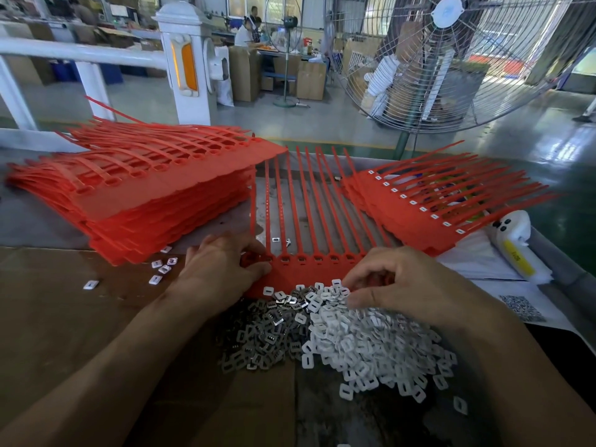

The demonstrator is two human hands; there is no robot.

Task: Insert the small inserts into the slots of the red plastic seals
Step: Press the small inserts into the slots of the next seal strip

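Far left of the surface (38, 317): tall stack of red plastic seal sheets (154, 201), slots empty, straps fanning away to the upper left. A few stray white square inserts (160, 267) lie at its near corner. Left hand (222, 269) rests palm-down on the left end of the single red plastic seal strip (309, 269), fingers bent over its edge and thumb on the flat tag, pinning it; grip looks more like pressing than pinching. That strip sits dead centre, just beyond both hands: its row of slotted heads runs left to right, its long straps point straight away from the person toward the far edge. Visible slots appear unfilled. In front of the strip, touching its near edge, two loose heaps: grey metal slotted clips (258, 340) to the left, white plastic square inserts (380, 343) to the right. Right hand (400, 285) hovers over the far end of the white heap, fingers curled down and pinching among the pieces; whether one is actually held, cannot tell. Right hand is the nearer to the inserts, and the slots lie just beyond its fingertips. Far right: stack of red seals with white inserts fitted (416, 208), straps pointing up-right.
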